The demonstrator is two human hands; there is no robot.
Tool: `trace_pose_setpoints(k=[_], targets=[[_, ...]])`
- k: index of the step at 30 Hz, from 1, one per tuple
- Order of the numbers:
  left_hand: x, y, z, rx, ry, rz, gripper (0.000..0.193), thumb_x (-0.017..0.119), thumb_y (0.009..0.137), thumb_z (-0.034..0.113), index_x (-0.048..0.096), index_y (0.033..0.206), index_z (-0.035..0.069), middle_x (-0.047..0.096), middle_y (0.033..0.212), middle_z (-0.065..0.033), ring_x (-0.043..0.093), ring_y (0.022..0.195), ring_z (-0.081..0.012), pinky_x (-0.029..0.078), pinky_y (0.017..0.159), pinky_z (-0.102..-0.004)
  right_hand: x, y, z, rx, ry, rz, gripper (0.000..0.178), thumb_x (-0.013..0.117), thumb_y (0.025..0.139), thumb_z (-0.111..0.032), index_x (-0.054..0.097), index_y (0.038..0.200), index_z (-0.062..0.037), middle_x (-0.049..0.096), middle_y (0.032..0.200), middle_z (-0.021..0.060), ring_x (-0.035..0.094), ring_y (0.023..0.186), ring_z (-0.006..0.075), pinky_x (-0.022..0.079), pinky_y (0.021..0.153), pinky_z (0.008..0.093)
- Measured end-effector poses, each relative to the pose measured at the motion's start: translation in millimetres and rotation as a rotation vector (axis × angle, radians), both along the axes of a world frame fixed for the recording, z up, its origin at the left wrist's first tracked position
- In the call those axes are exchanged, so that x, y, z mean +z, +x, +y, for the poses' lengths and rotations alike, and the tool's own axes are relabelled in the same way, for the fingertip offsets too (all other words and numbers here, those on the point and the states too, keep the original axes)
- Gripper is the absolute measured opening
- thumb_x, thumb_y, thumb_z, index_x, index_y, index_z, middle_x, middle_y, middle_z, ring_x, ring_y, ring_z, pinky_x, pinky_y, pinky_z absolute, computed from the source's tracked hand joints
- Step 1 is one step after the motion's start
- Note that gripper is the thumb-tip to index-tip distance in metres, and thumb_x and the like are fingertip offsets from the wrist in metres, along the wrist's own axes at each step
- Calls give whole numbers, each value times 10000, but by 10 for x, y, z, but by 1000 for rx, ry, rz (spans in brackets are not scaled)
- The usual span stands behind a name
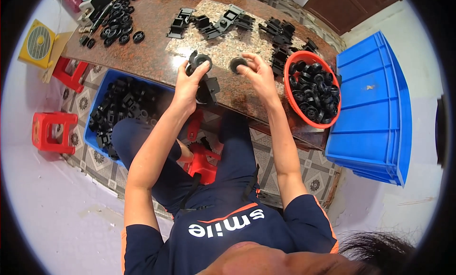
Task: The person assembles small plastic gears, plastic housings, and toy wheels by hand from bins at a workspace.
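Observation:
My left hand [189, 85] is closed round a black plastic toy-car chassis [207, 90] at the table's near edge. A round black wheel [203, 61] sits at its upper end under my left thumb; I cannot tell whether it is fixed on. To the right, apart from the chassis, my right hand [261, 75] pinches another black wheel [237, 64] between thumb and fingers. Beyond my hands, several black chassis pieces [227, 22] lie in a row on the table. Near my right hand stands a red basket [288, 92] full of black wheels [314, 92].
Loose black wheels [118, 25] lie heaped at the table's far left. Below the left edge, a blue crate [99, 95] holds many black plastic parts. Blue bins [370, 109] stand at the right. Red stools [52, 131] and a yellow fan [38, 43] are at the left.

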State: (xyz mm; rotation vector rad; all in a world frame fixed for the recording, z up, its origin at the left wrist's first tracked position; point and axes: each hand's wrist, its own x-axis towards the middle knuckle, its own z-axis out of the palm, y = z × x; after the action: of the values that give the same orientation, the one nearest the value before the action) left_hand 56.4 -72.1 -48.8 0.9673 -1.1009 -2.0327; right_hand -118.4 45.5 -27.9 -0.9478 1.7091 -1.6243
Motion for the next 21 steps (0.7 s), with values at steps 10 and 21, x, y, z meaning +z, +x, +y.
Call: trace_pose_setpoints(k=[10,21], targets=[[-47,-40,88,51,-104,-56,960,825,763,326,250,1464,10,481,1281,-175,525,1135,-243,469,941,-360,-13,493,143,303,32,-154,262,736,840,-58,628,1071,1,680,995,52,648,871,105,536,805,260],[-14,-56,53,27,-224,-83,968,836,735,404,306,1452,28,384,1364,-198,470,1217,-270,457,971,-378,24,554,159,279,-27,-134,250,727,840,-41,630,1066,-2,680,978,43,648,860,101,532,774,245]])
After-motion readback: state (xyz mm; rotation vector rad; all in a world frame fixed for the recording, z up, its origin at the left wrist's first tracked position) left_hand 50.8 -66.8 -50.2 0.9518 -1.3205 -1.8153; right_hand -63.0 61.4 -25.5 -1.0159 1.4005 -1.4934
